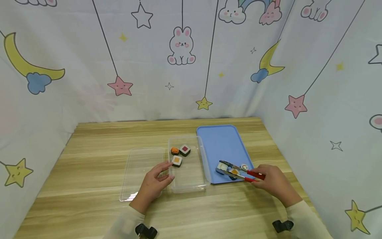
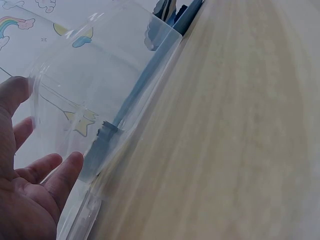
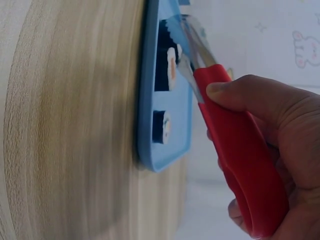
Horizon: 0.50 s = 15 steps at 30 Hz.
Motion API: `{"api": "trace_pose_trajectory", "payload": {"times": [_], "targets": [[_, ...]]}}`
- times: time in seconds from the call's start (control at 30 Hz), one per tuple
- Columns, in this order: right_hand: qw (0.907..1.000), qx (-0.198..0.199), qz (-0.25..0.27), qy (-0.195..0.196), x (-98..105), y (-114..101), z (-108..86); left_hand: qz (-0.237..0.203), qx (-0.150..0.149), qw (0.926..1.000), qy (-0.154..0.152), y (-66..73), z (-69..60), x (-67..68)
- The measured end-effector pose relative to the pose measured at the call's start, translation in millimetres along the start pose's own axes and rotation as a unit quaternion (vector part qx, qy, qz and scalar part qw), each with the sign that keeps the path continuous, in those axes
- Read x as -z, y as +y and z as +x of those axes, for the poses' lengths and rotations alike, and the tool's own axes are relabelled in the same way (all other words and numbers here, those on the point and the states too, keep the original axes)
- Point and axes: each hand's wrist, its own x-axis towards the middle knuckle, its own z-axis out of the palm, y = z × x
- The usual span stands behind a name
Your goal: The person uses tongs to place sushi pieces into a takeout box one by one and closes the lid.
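Note:
My right hand point(image 1: 273, 181) holds tongs point(image 3: 235, 145) by their red handles. The tong tips lie around a white-topped sushi piece point(image 1: 222, 166) on the blue tray point(image 1: 221, 142); whether they squeeze it I cannot tell. Beside it on the tray are an orange-centred sushi roll point(image 1: 234, 172) and a smaller round sushi roll point(image 1: 244, 166). With relaxed fingers, my left hand point(image 1: 153, 183) touches the near left side of a clear plastic box point(image 2: 100, 65). Inside the box are an orange-topped sushi piece point(image 1: 174, 151), a red-centred roll point(image 1: 185, 150) and an orange-square roll point(image 1: 177, 161).
A clear flat lid point(image 1: 140, 166) lies on the wooden table point(image 1: 98, 156) left of the box, partly under my left hand. The box stands against the tray's left side. A patterned white curtain point(image 1: 149, 66) hangs behind the table and along its sides.

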Motion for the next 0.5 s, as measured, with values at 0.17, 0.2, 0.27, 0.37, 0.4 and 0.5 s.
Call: {"api": "trace_pose_trajectory", "payload": {"times": [0.17, 0.2, 0.27, 0.37, 0.4, 0.5], "targets": [[0.9999, 0.010, -0.008, 0.010, -0.3, 0.7, 1.4, 0.003, 0.004, 1.0000, 0.001, -0.1, -0.6, -0.3], [0.9998, 0.012, -0.008, 0.012, -0.2, 0.6, 1.5, 0.002, 0.006, 1.0000, 0.001, 0.1, -0.8, -0.3], [0.9997, 0.016, -0.007, 0.019, 0.1, 0.4, 1.8, 0.001, 0.008, 1.0000, -0.001, 0.2, -1.2, 0.0], [0.9993, 0.022, -0.005, 0.031, 0.7, 0.3, 2.5, -0.003, 0.014, 0.9999, -0.001, 0.3, -1.1, 0.2], [0.9991, 0.023, -0.004, 0.036, 0.9, 0.5, 2.9, -0.003, 0.015, 0.9999, 0.000, 0.4, -1.1, 0.2], [0.9983, 0.032, -0.007, 0.048, 1.4, 1.3, 4.9, -0.003, 0.015, 0.9999, 0.002, 0.5, -0.9, -0.2]]}}
